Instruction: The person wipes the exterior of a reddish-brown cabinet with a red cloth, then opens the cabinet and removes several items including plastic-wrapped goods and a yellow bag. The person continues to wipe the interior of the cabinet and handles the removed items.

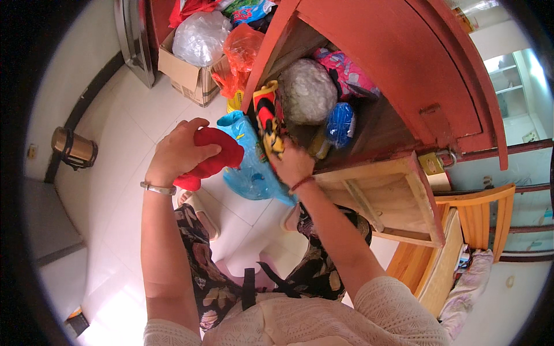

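Note:
My left hand [179, 149] grips a soft red cloth bundle [218, 149] above the tiled floor. My right hand [294, 164] is closed at the lower end of a yellow, red and black patterned item [267, 114], at the mouth of a red wooden cabinet [359, 47]. Motion blurs these fingers, and what the item is cannot be told. A shiny blue boot-like item [249, 173] stands between my hands, beside the patterned one. Inside the cabinet lie a clear plastic bag with pale contents [308, 91], a pink patterned bundle [346, 73] and a blue wrapped item [340, 124].
A cabinet door [385, 199] hangs open by my right forearm, with a brass padlock [433, 162] above it. Plastic bags fill a cardboard box [186, 73] at the far left. An orange-red bag [244, 47] leans there. A metal flask [74, 147] stands near the wall.

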The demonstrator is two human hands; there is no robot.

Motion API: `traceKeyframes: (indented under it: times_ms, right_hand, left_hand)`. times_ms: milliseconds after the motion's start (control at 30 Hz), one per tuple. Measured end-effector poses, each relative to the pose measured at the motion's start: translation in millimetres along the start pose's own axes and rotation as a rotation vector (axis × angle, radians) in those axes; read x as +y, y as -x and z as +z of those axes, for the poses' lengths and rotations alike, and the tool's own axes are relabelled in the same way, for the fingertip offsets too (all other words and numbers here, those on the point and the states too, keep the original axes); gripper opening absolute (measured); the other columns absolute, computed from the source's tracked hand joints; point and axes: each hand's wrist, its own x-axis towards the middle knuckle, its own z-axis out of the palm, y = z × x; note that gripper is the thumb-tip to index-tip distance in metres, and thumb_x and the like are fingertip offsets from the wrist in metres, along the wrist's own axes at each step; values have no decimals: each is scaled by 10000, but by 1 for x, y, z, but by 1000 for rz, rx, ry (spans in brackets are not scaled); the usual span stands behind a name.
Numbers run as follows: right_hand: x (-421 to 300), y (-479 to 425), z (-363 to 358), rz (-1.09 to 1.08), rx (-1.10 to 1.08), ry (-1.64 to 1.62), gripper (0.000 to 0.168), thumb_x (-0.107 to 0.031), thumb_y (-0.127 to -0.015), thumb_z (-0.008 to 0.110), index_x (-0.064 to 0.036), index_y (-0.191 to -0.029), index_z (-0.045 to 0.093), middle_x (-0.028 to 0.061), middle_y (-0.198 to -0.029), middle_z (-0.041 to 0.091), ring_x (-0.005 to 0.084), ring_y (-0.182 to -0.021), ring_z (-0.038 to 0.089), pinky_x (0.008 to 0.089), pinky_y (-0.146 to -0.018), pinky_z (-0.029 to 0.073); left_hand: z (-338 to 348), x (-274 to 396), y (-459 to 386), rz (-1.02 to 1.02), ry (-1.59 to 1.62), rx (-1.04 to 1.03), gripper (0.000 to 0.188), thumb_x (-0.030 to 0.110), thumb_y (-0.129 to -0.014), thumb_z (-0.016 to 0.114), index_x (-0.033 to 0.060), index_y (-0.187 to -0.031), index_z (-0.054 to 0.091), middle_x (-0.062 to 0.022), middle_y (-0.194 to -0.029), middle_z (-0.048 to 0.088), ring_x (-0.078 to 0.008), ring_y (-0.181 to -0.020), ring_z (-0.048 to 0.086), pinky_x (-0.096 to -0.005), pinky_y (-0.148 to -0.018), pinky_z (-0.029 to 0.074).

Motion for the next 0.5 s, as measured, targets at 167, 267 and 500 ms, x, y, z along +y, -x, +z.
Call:
traceKeyframes:
  times_ms: [167,267,500]
  right_hand:
    - [-25,65,47,-181,71,-15,627,-354,-788,683,-68,-1298,457,189,-1093,608,366,-1002,598,464,-774,510]
    - [-44,86,62,-230,13,-95,640,-305,-750,708,-44,-1281,464,185,-1087,597,352,-999,591,442,-788,508]
    - [-67,114,76,-461,-77,-80,692,-235,-685,744,-72,-1300,473,167,-1098,575,340,-1041,560,429,-868,474]
  left_hand:
    - [-10,13,12,-45,78,52,550,351,-759,727,104,-1231,593,-141,-1106,633,-283,-996,641,-372,-873,505]
    - [-8,15,18,-25,81,78,556,373,-757,722,111,-1231,596,-136,-1110,632,-283,-1002,638,-372,-877,500]
    - [-7,13,24,3,0,113,552,376,-756,724,116,-1227,597,-133,-1115,629,-291,-1006,632,-376,-881,492]
